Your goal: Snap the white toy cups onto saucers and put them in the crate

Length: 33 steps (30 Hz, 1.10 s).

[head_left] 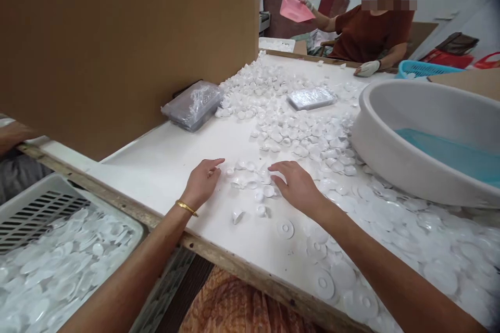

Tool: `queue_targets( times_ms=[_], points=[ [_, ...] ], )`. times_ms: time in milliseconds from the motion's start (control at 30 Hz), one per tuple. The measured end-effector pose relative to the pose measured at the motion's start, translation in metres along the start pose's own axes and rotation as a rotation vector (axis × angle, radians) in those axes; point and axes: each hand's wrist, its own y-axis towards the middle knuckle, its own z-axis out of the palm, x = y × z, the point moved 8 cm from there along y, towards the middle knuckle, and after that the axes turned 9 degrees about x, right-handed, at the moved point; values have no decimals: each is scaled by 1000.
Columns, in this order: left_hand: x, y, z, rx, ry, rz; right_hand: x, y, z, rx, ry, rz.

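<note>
Several small white cup-shaped plastic pieces [250,184] lie loosely on the white tabletop [156,158] between my two hands. My left hand [203,182], with a gold bangle at its wrist, is on their left side, fingers extended and holding nothing. On their right, my right hand [291,184] has its fingers curved and apart, with the fingertips at the edge of the pieces. Nearer the table's front edge are two more small pieces and a flat white disc with a ring in its middle [285,229]. More such discs spread under my right forearm.
A tall cardboard sheet [128,52] stands at left. A white basket [74,190] of white pieces sits below. Clear-wrapped packs [195,101] rest near a large heap [304,125]. A big grey tub [375,151] stands right. Across the table, a gloved person lifts a pink scoop [296,9].
</note>
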Motion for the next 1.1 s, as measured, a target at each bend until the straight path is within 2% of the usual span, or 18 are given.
queue_targets(
  times_ms=[67,167,233,333,500,600,767,933,1100],
  points=[
    [-1,-3,-3,-16,52,-20,17,-3,5,29,-41,-49],
    [-16,-6,2,-41,208,-3,47,6,18,51,-183,-81],
    [-30,-9,14,12,304,66,58,16,29,92,-310,-67],
    [-41,-16,31,103,394,144,58,25,43,164,-415,-31],
    [-19,-30,22,143,218,52,52,17,44,90,-453,-3],
    [-5,-40,11,155,120,-7,61,12,48,52,-494,-55],
    [6,-53,6,177,-72,-8,69,15,63,141,-490,-80],
    [5,-60,2,172,191,30,59,13,62,198,-466,-61],
    [-2,-57,-10,165,333,-13,59,5,46,108,-404,-5]
  ],
)
